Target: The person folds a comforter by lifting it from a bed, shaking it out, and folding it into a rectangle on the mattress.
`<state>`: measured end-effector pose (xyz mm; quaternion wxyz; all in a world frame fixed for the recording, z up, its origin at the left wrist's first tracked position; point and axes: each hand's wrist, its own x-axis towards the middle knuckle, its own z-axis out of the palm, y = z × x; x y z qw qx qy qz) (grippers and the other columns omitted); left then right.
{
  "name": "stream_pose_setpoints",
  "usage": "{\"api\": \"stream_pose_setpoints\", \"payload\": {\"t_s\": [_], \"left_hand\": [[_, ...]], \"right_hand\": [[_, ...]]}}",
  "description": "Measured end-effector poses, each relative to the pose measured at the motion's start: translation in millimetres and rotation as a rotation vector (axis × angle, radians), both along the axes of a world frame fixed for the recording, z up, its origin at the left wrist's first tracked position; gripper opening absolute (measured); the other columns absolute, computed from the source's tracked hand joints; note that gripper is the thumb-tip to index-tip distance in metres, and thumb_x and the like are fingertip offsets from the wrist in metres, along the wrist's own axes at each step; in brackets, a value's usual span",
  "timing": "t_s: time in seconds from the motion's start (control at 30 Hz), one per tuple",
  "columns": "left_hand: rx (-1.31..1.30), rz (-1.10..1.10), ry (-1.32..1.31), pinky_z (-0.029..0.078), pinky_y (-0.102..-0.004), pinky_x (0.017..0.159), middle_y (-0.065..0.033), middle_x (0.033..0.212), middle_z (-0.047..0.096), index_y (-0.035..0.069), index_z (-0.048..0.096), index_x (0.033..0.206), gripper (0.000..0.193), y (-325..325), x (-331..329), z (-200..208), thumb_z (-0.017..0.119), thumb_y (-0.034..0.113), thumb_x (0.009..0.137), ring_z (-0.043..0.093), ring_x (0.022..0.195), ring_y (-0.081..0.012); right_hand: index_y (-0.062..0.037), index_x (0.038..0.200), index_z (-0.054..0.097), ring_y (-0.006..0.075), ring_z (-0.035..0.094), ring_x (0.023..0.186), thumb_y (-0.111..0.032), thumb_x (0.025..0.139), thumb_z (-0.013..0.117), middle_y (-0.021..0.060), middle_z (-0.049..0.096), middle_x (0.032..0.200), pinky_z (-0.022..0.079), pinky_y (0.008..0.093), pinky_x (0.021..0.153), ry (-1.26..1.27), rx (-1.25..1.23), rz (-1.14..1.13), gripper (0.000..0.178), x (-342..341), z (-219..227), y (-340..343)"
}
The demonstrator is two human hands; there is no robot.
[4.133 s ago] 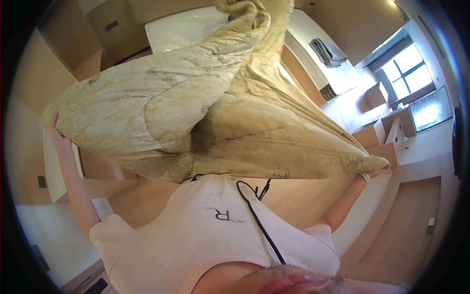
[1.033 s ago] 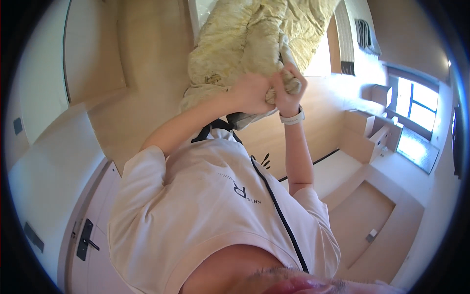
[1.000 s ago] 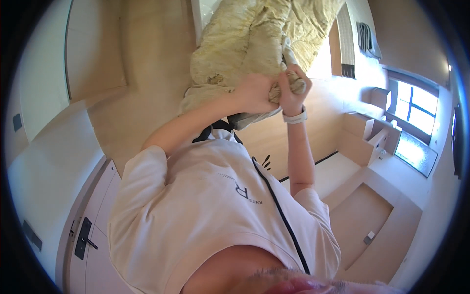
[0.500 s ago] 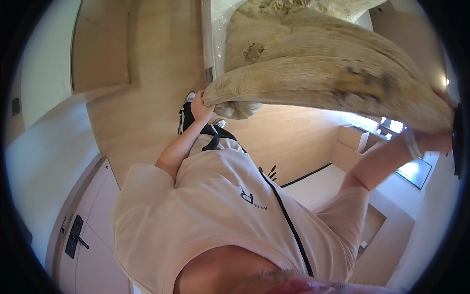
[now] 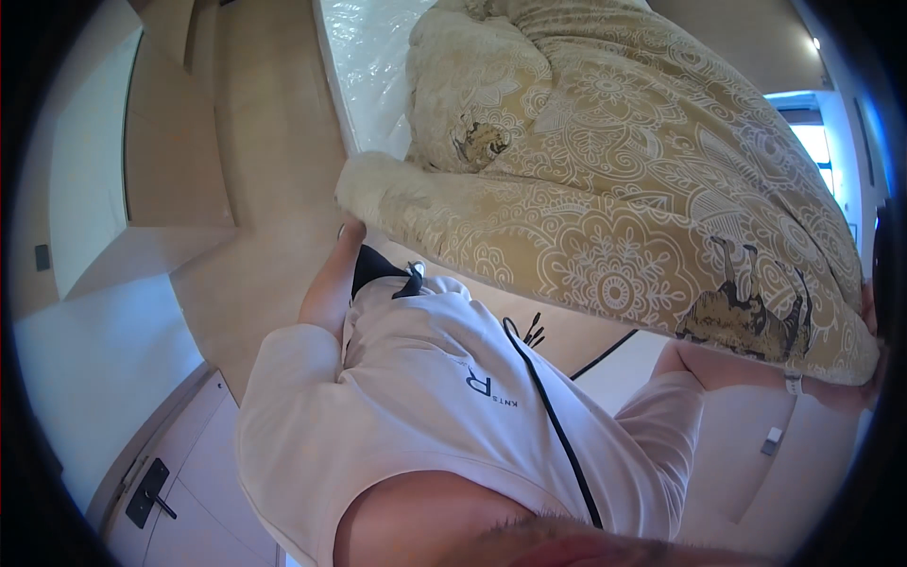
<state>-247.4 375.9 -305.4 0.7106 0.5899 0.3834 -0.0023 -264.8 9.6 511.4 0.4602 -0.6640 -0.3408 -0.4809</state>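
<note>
A tan quilt (image 5: 586,198) with white medallion patterns and printed animals stretches between my two hands, bulging and sloping away from me. My left hand (image 5: 352,231) holds its near left corner; folded cloth hides most of the fingers. At the far right rim of the view, my right hand (image 5: 869,310) grips the other end of the quilt's near edge, partly cut off by the picture's dark border. Beyond, the quilt rests over a mattress (image 5: 364,71) wrapped in shiny clear plastic.
Wooden floor (image 5: 269,123) runs along the mattress's left side. A tan cabinet (image 5: 175,142) stands at the left, and a pale door (image 5: 189,472) with a black handle is at lower left. A window (image 5: 812,142) glows at upper right. A black cord (image 5: 553,416) hangs down my shirt.
The quilt has spread wider and dropped lower on the right, with its print now sharp. My right hand has come down; my left has moved slightly left and sits more hidden under cloth.
</note>
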Motion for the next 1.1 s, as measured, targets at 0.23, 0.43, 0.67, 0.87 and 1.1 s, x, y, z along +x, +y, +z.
{"api": "stream_pose_setpoints", "payload": {"t_s": [0.23, 0.43, 0.67, 0.87, 1.1], "left_hand": [[-0.363, 0.086, -0.6, 0.046, -0.042, 0.102, -0.0118, 0.131, 0.059, 0.007, 0.051, 0.134, 0.047, 76.3, 30.7, 30.2, 0.054, 0.033, 0.096, 0.058, 0.118, -0.0266], [-0.391, 0.353, -0.693, 0.047, -0.0456, 0.105, -0.0108, 0.134, 0.057, 0.007, 0.051, 0.134, 0.05, 162.9, -52.0, 197.4, 0.044, 0.043, 0.1, 0.055, 0.123, -0.0275], [-0.173, 0.101, -0.861, 0.054, -0.0478, 0.095, -0.0171, 0.123, 0.063, -0.001, 0.056, 0.128, 0.05, 187.5, -140.9, 377.3, 0.052, 0.037, 0.096, 0.064, 0.109, -0.031], [-0.155, 0.183, -0.815, 0.057, -0.0439, 0.09, -0.0168, 0.116, 0.066, -0.005, 0.058, 0.122, 0.046, 196.3, -108.7, 360.6, 0.052, 0.032, 0.095, 0.066, 0.103, -0.0291], [-0.223, 0.514, -0.584, 0.053, -0.0432, 0.095, -0.0164, 0.124, 0.062, 0.0, 0.057, 0.126, 0.046, 158.6, -65.3, 332.1, 0.037, 0.03, 0.098, 0.063, 0.111, -0.03]], "right_hand": [[0.0102, 0.089, 0.062, 0.0394, 0.068, 0.078, -0.024, 0.088, 0.042, 0.0294, 0.065, 0.087, 0.058, 0.0504, 0.074, 0.114, 0.31, -0.112, 0.04, -79.6, -33.3, -163.6], [-0.0002, 0.079, 0.061, 0.0271, 0.064, 0.075, -0.02, 0.09, 0.044, 0.0137, 0.063, 0.081, 0.055, 0.04, 0.072, 0.327, 0.667, -0.38, 0.028, -113.0, -126.6, -297.3], [-0.0111, 0.071, 0.052, 0.0208, 0.06, 0.069, -0.024, 0.087, 0.044, 0.0047, 0.056, 0.072, 0.051, 0.0371, 0.067, 0.508, 0.955, -0.404, 0.022, -161.5, -274.9, -361.5], [-0.0112, 0.069, 0.045, 0.019, 0.052, 0.066, -0.023, 0.084, 0.049, 0.0031, 0.049, 0.069, 0.046, 0.0366, 0.067, 0.709, 1.029, -0.818, 0.02, -140.9, -418.4, -336.6], [-0.0109, 0.069, 0.046, 0.0198, 0.051, 0.063, -0.02, 0.085, 0.047, 0.0041, 0.05, 0.067, 0.046, 0.0366, 0.063, 0.61, 1.378, -0.247, 0.018, -58.9, -455.8, -301.8]]}}
